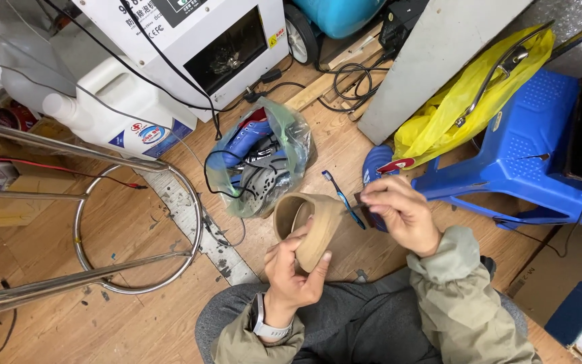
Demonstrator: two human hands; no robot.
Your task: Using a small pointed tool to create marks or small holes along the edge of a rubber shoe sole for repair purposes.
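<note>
Worn wooden floor (136, 317) underfoot, cluttered. A chrome stool frame (102, 222) stands at one side, a blue plastic stool (540, 155) at the other. A white machine (190, 40) with trailing black cables (351, 81) sits behind. A grey board (432, 54) leans nearby.

Single head-worn view, looking steeply down from close above the lap, wooden floor (136, 323) beyond

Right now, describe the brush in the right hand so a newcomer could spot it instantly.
Start at the blue plastic stool on the right, then move left to the right hand raised over the wooden floor. The toothbrush is pinched in its fingers, beside the tan shoe gripped by the left hand. It is the only thin blue stick here, bristle head pointing up-left.
</note>
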